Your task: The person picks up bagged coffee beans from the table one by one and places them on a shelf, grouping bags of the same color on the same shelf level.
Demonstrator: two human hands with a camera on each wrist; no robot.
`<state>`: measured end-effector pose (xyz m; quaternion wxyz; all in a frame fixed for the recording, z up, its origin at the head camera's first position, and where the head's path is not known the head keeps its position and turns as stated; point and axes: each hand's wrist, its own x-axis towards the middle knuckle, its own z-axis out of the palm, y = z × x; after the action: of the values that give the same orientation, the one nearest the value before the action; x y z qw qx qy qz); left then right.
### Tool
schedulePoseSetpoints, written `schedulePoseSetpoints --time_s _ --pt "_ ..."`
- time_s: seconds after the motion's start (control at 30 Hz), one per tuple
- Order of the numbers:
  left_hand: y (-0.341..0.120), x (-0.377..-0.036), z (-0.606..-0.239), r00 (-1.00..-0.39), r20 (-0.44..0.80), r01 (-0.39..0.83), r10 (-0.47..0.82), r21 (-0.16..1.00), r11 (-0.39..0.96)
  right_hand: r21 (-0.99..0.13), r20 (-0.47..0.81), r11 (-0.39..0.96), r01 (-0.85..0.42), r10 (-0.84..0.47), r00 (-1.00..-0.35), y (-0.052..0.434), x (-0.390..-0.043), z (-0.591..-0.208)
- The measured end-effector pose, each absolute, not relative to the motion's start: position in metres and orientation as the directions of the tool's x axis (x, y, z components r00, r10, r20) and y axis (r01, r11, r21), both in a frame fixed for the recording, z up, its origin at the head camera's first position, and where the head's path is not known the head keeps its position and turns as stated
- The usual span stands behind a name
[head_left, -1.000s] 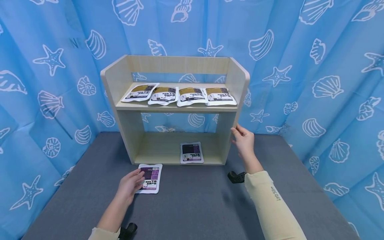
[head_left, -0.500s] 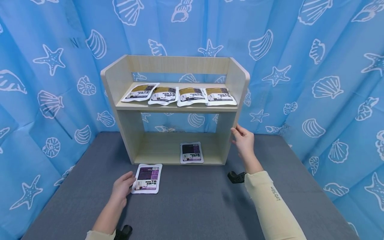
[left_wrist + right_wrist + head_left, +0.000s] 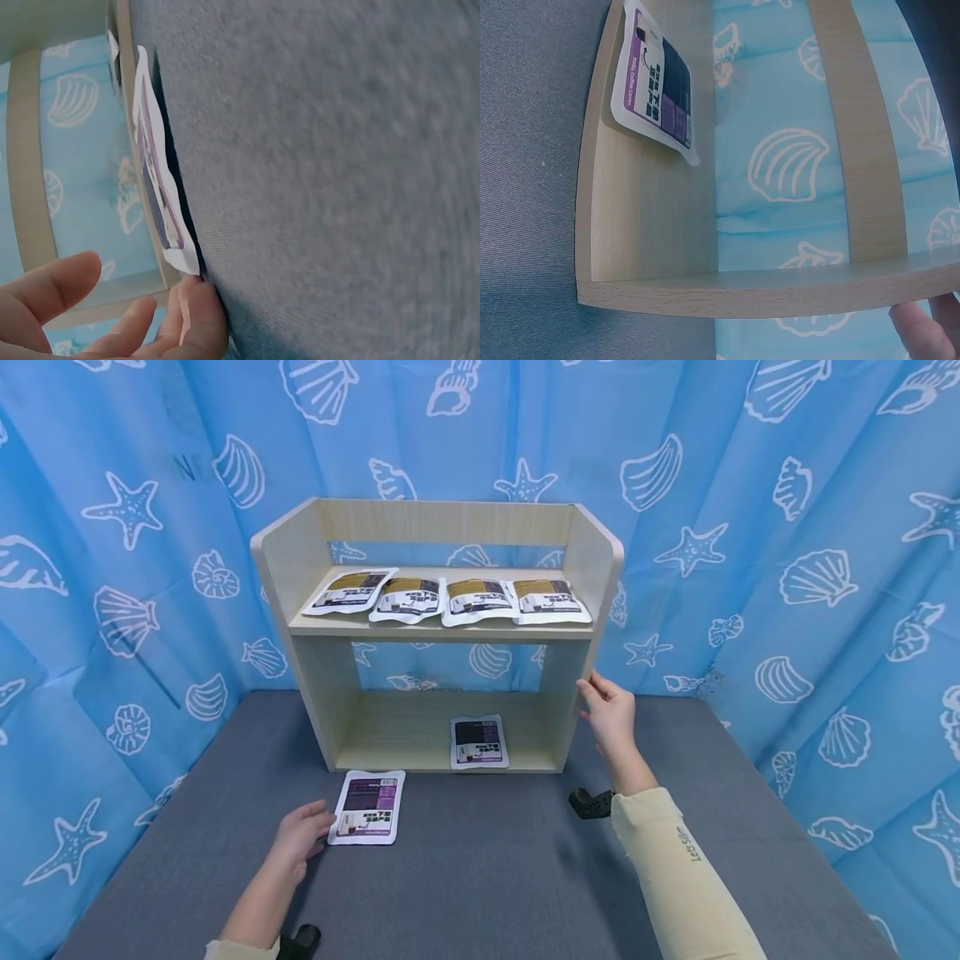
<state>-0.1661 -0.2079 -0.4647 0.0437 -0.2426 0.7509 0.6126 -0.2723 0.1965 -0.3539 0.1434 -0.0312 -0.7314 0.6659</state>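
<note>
A purple-and-white pouch [image 3: 367, 806] lies flat on the grey table [image 3: 487, 877], just in front of the lower left corner of a light wooden shelf unit [image 3: 300, 560]. The left hand [image 3: 302, 833] rests on the table just beside the pouch's near left corner; in the left wrist view a fingertip [image 3: 201, 315] meets that corner [image 3: 182, 260], while the other fingers lie loosely extended and grasp nothing. The pouch's edge stands slightly raised off the cloth in that view. The right hand [image 3: 610, 712] is placed against the outer face of the shelf unit's right side panel [image 3: 581, 668], fingers relaxed and nearly straight, touching the wood without closing round it; the right wrist view shows only a fingertip [image 3: 922, 330] at the panel's edge. A second purple pouch [image 3: 479, 742] lies on the unit's bottom board [image 3: 397, 727], right of centre and near the front edge, well apart from the first. On the upper shelf board [image 3: 442, 628] four gold-and-white pouches [image 3: 447, 597] lie side by side in a row, their edges touching or slightly overlapping. Both forearms wear pale sleeves [image 3: 678, 868], each with a small black camera mount [image 3: 591, 803] at the wrist. A blue curtain [image 3: 787, 527] printed with white shells and starfish encloses the table on three sides.
</note>
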Motion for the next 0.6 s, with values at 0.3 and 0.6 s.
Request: schedulePoseSetpoints --time_s 0.3,0.6 --pt "-0.208 -0.169 -0.463 -0.879 -0.365 -0.442 -0.306 0.865 0.237 -0.983 0.162 0.12 -0.136 0.245 -0.956 0.195 -0.273 -0.353" --pt "-0.202 -0.183 -0.466 -0.879 -0.324 -0.453 -0.351 0.798 0.397 -0.983 0.164 0.116 -0.139 0.249 -0.954 0.195 -0.274 -0.354"
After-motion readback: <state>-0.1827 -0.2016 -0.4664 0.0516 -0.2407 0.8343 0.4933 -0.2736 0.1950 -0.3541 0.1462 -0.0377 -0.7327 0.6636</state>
